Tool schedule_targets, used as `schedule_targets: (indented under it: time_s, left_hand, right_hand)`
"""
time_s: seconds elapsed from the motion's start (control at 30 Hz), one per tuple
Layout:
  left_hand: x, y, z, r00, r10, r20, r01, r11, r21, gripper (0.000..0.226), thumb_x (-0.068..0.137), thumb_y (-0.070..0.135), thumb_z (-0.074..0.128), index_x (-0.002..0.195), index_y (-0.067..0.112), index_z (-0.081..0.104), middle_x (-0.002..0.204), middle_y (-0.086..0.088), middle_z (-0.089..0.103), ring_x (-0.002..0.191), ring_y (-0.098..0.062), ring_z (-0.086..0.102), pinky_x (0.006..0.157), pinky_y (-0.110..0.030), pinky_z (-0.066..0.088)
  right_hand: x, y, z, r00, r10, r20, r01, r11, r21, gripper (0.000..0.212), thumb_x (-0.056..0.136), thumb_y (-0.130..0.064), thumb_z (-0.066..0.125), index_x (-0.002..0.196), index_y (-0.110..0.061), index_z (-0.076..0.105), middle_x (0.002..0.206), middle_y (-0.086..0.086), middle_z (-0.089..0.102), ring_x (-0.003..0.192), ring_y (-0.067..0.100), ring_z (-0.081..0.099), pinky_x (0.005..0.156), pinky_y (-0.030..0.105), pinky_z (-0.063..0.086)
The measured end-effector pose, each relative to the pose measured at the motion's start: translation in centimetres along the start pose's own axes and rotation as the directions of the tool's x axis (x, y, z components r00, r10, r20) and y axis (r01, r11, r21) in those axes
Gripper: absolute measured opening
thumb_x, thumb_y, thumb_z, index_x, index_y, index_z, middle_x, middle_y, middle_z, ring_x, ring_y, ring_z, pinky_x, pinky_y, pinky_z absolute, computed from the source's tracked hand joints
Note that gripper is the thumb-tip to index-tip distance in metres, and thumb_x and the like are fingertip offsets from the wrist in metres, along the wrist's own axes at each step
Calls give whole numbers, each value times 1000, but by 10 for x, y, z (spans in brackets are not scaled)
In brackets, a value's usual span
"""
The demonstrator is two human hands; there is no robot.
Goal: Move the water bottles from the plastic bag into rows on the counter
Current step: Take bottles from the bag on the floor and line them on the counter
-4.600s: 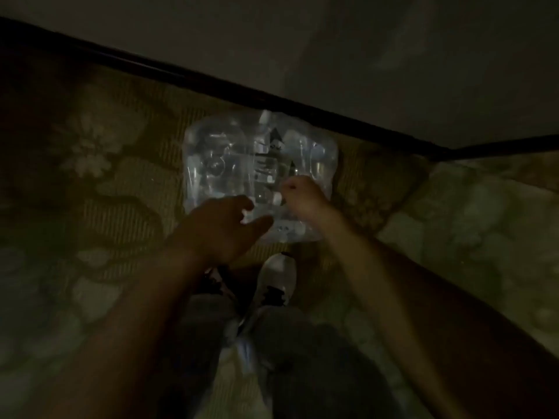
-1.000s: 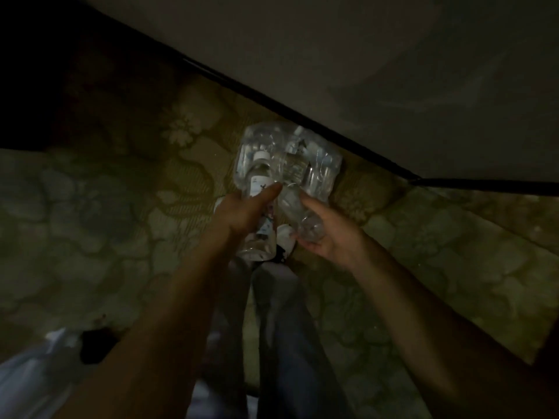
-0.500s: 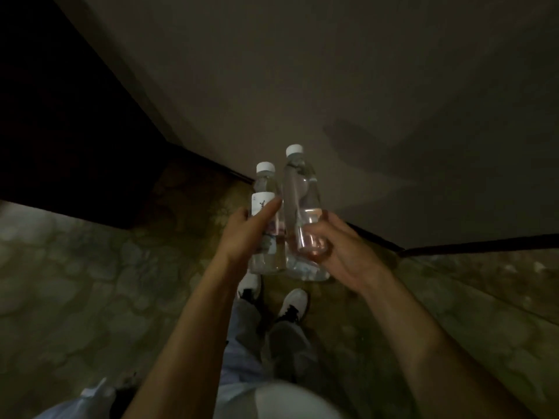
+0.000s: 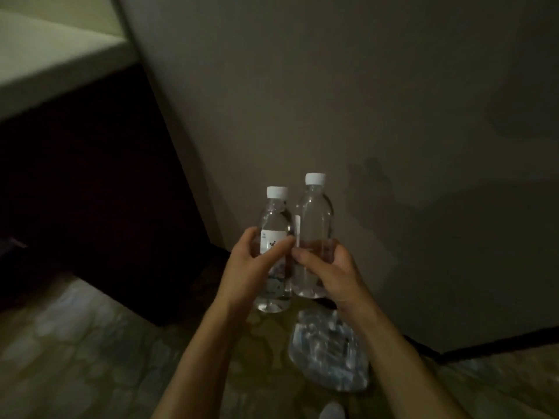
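In dim light I hold two clear water bottles with white caps upright in front of a plain wall. My left hand [image 4: 251, 267] grips the left water bottle [image 4: 273, 219], which has a white label. My right hand [image 4: 329, 267] grips the right water bottle [image 4: 314, 213], held slightly higher; the two bottles touch side by side. Below them, on the patterned floor, lies the clear plastic bag [image 4: 328, 355] with more bottles inside. The pale counter top [image 4: 51, 55] shows at the upper left, far above the bag.
A dark cabinet front [image 4: 90, 192] under the counter fills the left side. The grey wall [image 4: 363, 101] stands straight ahead with a dark skirting strip [image 4: 499, 343] at its foot. The tip of a shoe [image 4: 332, 411] shows at the bottom edge.
Both hands have pulled a bottle each out of the bag and lifted them. The view has tilted up, so the counter now appears at the upper left and the bag sits lower.
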State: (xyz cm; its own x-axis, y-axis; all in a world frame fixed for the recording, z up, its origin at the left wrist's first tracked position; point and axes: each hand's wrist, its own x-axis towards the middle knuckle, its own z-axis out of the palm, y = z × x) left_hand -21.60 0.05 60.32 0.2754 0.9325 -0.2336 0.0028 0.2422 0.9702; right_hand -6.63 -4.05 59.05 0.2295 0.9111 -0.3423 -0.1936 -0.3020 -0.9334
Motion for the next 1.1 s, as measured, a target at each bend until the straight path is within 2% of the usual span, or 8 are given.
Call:
schedule_targets:
  time_s: [0.2,0.37,0.5,0.6,0.7,0.8,0.87,1.1]
  left_hand:
    - [-32,60,-113,985,171,-21,-170,985,32,46,73,42,74,115,29,59,102,6,73,90,-12,73,74,-33,60]
    - [-51,114,-200,962,266,-56,-264,963,48,51,68,32,84,114,30,63,106,-2,73,96,-21,73,86,-48,57]
    - [-50,153,-245,933,341,-115,-339,940,37,49,66,21,85,111,23,67,100,-7,75,92,-24,74,82,-45,57]
    - [-40,173,-273,910,392,-136,-387,920,57,42,75,14,80,113,22,66,101,-8,75,94,-26,73,84,-47,57]
    - [-26,189,-301,883,437,-172,-431,899,72,45,72,16,84,114,21,67,103,-9,75,97,-27,72,89,-51,56]
    - [-10,207,-331,868,467,-167,-459,884,89,56,63,27,86,115,24,67,108,-7,74,101,-24,71,90,-48,55]
    - [2,220,-351,872,465,-153,-456,885,92,65,58,32,87,119,24,65,111,-5,73,105,-23,70,90,-45,54]
    - [59,270,-432,892,415,-177,-402,910,108,56,66,15,77,119,26,63,110,2,75,101,-12,70,72,-21,57]
  right_hand:
    - [-20,-49,114,973,-199,119,203,979,-23,36,83,-12,72,116,-18,58,101,5,74,86,15,74,65,25,57]
    - [-27,-84,205,926,-315,209,330,943,-44,30,85,-17,70,111,-18,55,83,-13,74,79,4,71,57,14,52]
    - [-18,-115,256,892,-380,244,409,909,-79,34,85,-23,71,114,-18,54,103,-2,68,91,10,68,68,23,50]
    - [-7,-140,286,856,-429,290,464,883,-63,27,85,-13,69,109,-17,56,102,1,69,91,12,68,70,27,52]
    - [12,-164,313,784,-493,376,547,836,-45,34,76,-11,76,107,-12,61,92,-1,75,85,11,72,67,20,54]
    - [34,-184,342,738,-501,452,574,818,-30,53,62,-21,80,110,-7,61,98,5,75,92,18,73,73,24,56]
    - [53,-193,362,721,-497,483,565,825,5,50,63,-20,80,108,-8,62,98,5,75,96,20,73,79,30,57]
    - [127,-228,445,680,-440,587,482,871,94,51,70,-4,76,117,-17,60,106,-1,75,106,18,69,87,29,57]
